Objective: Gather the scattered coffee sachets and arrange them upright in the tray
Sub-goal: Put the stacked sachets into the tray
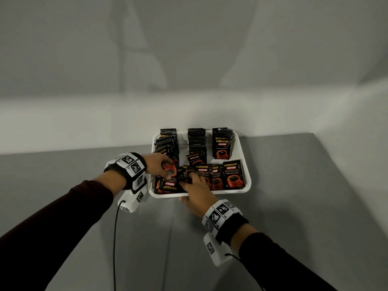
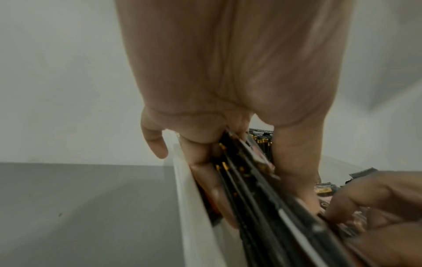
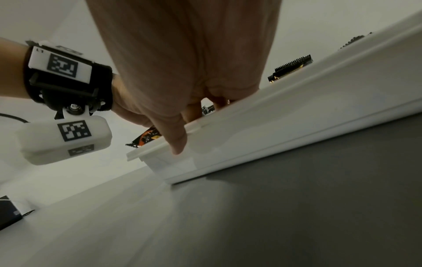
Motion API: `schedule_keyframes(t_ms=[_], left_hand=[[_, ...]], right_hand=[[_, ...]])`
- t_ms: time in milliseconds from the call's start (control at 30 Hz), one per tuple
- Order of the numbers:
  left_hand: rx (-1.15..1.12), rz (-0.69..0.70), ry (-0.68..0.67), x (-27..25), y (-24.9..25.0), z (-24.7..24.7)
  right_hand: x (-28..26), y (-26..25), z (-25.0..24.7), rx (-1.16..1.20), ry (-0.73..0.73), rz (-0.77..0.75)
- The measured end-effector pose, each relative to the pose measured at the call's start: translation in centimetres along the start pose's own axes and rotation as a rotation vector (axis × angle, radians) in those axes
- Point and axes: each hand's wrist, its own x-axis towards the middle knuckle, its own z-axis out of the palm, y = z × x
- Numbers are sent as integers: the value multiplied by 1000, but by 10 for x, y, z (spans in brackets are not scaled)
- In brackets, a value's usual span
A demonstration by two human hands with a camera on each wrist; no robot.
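grey table (image 1: 273,206), white tray (image 1: 247,181) mid-frame, left hand (image 1: 157,162) gripping a sachet bundle (image 2: 251,180), right hand (image 1: 195,194) pinching front-row sachets (image 1: 202,173)

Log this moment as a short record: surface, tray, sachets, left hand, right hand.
surface: grey table
tray: white tray, at the table's far edge by the wall
sachets: three upright rows at the back; front row standing, faces towards the camera
left hand: left hand grips a bundle of sachets at the tray's left side
right hand: right hand reaches over the near rim, fingers on front-row sachets; exact grip unclear
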Motion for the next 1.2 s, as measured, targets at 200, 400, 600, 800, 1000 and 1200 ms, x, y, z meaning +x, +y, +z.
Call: schedule_keyframes(t_ms=[200,400,600,800,1000,1200], left_hand=[[-25,10,-17,1,-5,-1],[-37,-6,-19,4,-6,3],[-96,23,61,2,-11,2],[-296,31,225,-17,-22,-10],[-1110,138,689,-59,-9,1],[-1505,251,801,-76,45,47]], right_hand=[[0,1,-2,64,25,22],[4,1,-2,-21,-26,-9],[7,3,2,-34,-30,2],[6,4,-4,51,-16,-12],[-4,-18,-24,622,221,20],[-12,-67,-48,1498,78,3]])
